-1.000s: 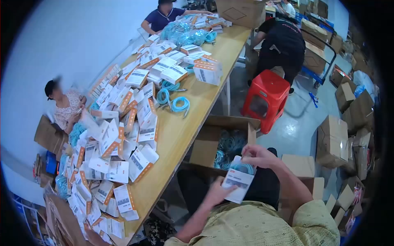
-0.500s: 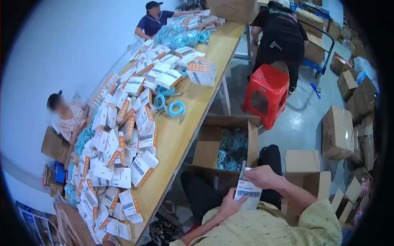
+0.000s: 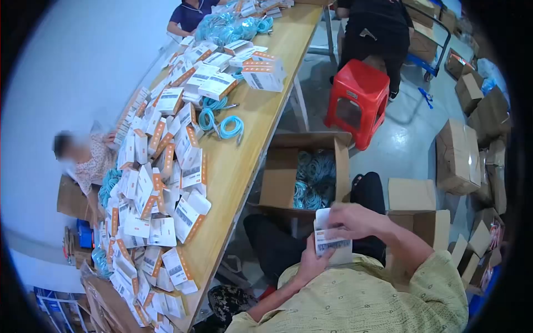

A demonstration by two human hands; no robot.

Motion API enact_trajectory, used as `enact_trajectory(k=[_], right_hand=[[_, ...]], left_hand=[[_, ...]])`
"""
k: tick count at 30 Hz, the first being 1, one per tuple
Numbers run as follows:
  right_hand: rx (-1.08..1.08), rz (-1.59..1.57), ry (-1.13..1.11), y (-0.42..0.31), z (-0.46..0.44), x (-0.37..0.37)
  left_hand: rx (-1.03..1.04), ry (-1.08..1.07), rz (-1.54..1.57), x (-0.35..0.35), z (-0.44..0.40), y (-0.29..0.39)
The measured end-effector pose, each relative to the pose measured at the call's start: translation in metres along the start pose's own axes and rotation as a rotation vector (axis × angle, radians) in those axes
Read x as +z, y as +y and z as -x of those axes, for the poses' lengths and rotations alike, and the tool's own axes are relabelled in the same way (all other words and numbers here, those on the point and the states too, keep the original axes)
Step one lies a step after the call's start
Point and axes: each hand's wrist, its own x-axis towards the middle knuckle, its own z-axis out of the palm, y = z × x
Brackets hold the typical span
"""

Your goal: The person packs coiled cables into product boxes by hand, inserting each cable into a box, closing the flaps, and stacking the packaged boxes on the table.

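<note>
My left hand [image 3: 314, 260] is closed round the lower part of a small white box [image 3: 340, 254] with a dark printed band, held over my lap. At the top of that box, by its raised white flap, is my right hand [image 3: 355, 220], bent and blurred by motion; whether its fingers hold anything is hidden. No cable shows at the box's opening. Beyond my hands, coiled teal cables [image 3: 315, 175] lie inside an open carton [image 3: 277, 180]. On the wooden table [image 3: 227, 183] to the left lie many white and orange boxes [image 3: 189, 219] and loose teal coils [image 3: 230, 127].
A red stool [image 3: 361, 89] stands past the carton, near a person in black [image 3: 375, 33]. Two other people [image 3: 191, 15] [image 3: 91, 161] are across the table. Open cartons [image 3: 433, 227] and a taped carton [image 3: 458, 158] stand at right, with a blue trolley [image 3: 419, 64] behind.
The teal cable seen at the box's mouth a second ago no longer shows. My right hand has shifted over the box top. The view has tilted downward, so the table and carton appear higher.
</note>
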Motion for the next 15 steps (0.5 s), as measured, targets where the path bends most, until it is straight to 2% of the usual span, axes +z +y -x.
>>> enact_trajectory(k=[4,8,13,15], right_hand=[[0.093,-0.015,-0.018,-0.003,-0.008,-0.008],[0.140,-0.244,-0.060,-0.003,-0.015,-0.016],[0.156,0.017,-0.153,-0.014,-0.022,-0.004],[0.156,0.009,-0.183,-0.012,-0.021,-0.006]], left_hand=[[0.150,0.039,0.008,0.005,-0.014,-0.005],[0.324,0.117,0.074,0.005,-0.013,-0.002],[0.345,0.105,-0.005,0.000,-0.009,0.002],[0.338,0.084,0.001,0.001,-0.009,0.002]])
